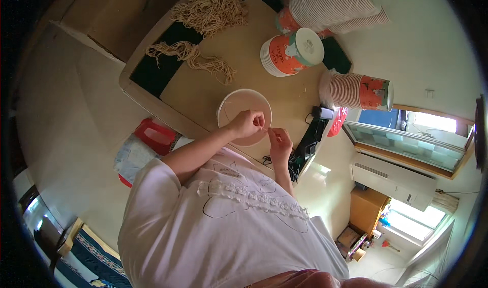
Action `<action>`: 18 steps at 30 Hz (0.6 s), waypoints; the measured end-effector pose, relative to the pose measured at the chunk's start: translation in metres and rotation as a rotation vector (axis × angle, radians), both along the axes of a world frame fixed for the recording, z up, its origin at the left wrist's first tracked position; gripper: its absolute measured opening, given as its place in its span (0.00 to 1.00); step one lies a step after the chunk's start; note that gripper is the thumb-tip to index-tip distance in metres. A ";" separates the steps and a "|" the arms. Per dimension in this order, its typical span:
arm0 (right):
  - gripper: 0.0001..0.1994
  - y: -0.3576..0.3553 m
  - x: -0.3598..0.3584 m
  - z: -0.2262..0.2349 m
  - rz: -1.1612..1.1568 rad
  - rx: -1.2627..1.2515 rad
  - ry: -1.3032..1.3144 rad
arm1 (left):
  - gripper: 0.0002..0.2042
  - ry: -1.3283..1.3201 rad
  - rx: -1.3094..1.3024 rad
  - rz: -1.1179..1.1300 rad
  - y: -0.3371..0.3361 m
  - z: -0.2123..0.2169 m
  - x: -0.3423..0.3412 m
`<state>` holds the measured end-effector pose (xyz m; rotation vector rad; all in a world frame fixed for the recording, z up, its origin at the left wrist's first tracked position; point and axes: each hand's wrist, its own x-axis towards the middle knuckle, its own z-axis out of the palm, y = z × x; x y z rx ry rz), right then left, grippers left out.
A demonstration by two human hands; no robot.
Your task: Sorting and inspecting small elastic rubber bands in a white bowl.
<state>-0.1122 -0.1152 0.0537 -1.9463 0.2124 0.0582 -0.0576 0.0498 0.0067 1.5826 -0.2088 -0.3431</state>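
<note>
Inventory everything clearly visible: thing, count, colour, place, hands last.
Cord bundles: two, beige, table's far left.
Tub: one, white, table's near edge.
Cup stacks: several, white, red, green, table's far right.
Table: one, tan and green, centre.
Small device: one, dark, table's right.
Chair: one, red, left of person.
Air conditioner: one, white, right background.
Cabinet: one, brown, right background.
Windows: at least two, bright, right background.
Shirt: one, white, lower centre.
Left hand: one, bare, over tub.
Right hand: one, bare, at tub's right rim.
</note>
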 end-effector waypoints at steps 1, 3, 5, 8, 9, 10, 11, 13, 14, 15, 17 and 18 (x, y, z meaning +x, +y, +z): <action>0.04 0.004 0.005 0.007 0.035 -0.112 -0.046 | 0.06 0.004 -0.021 -0.060 0.002 0.005 -0.001; 0.03 0.007 0.009 0.009 0.071 -0.225 -0.094 | 0.06 -0.058 0.013 -0.046 0.006 0.012 -0.002; 0.03 0.006 0.011 0.002 0.031 -0.050 -0.011 | 0.06 -0.124 0.046 -0.032 0.007 0.012 -0.001; 0.04 0.002 0.014 -0.002 0.012 0.049 0.013 | 0.05 -0.517 0.067 -0.018 0.012 0.017 0.001; 0.04 -0.002 0.017 -0.004 0.010 0.049 0.010 | 0.04 -0.562 0.152 -0.053 0.014 0.023 0.000; 0.04 -0.004 0.022 -0.003 0.074 -0.096 -0.015 | 0.06 -0.607 0.240 -0.085 0.017 0.031 -0.001; 0.04 -0.005 0.026 -0.002 0.136 -0.242 -0.040 | 0.06 -0.610 0.242 -0.086 0.015 0.030 -0.002; 0.04 0.001 0.033 0.016 0.178 -0.343 -0.020 | 0.09 -0.801 0.449 -0.138 0.011 0.028 -0.004; 0.04 0.006 0.037 0.024 0.222 -0.446 0.004 | 0.09 -0.802 0.451 -0.141 0.010 0.028 -0.005; 0.04 0.003 0.041 0.019 0.221 -0.443 0.003 | 0.10 -0.826 0.492 -0.155 0.009 0.028 -0.006; 0.04 -0.002 0.047 0.013 0.341 -0.498 -0.041 | 0.11 -0.859 0.526 -0.180 0.006 0.029 -0.005; 0.04 -0.004 0.048 0.011 0.334 -0.498 -0.043 | 0.09 -0.922 0.499 -0.157 0.004 0.025 -0.003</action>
